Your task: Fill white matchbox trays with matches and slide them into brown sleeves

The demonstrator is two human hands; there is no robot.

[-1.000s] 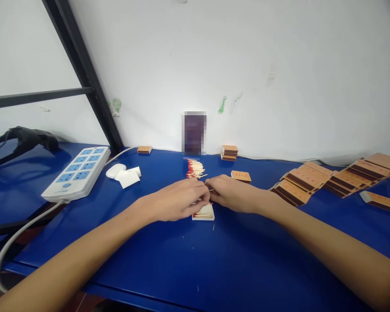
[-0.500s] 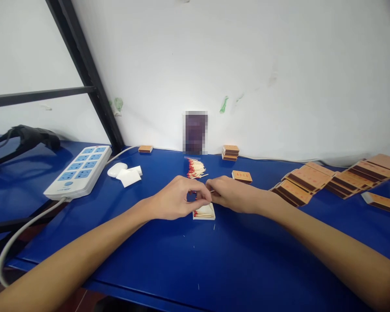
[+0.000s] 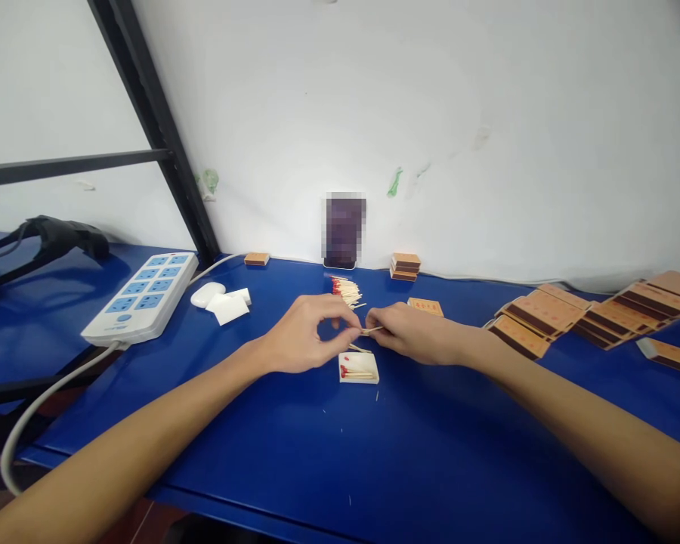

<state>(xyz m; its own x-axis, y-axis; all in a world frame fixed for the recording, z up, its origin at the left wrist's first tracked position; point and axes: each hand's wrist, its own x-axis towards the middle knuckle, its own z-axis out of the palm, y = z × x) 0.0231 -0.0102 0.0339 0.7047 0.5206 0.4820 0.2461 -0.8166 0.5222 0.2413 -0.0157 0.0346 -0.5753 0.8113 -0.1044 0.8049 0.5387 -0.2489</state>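
My left hand (image 3: 311, 334) pinches the ends of a few matchsticks (image 3: 370, 331) between thumb and forefinger. On their other side, my right hand (image 3: 416, 332) has its fingers curled round the opposite ends. Just in front of the hands lies a white matchbox tray (image 3: 372, 359), with several red-headed matches (image 3: 360, 373) along its near side and a loose red match head beside them. More matchsticks lie on the table just past the tray, partly under my fingers. Behind my hands is a pile of red-tipped matches (image 3: 347, 291).
A matchbox (image 3: 426, 306) lies behind my right hand, a small stack (image 3: 405, 266) by the wall. Many matchbox sleeves (image 3: 544, 311) spread across the right. To the left are a power strip (image 3: 147, 291), white pieces (image 3: 228, 308) and another matchbox (image 3: 257, 258). A blurred-out phone-like object (image 3: 343, 234) leans on the wall.
Both hands have lifted slightly back from the tray, so more of its inside shows. The matchsticks between my fingers have come into view. The whole view has shifted a little.
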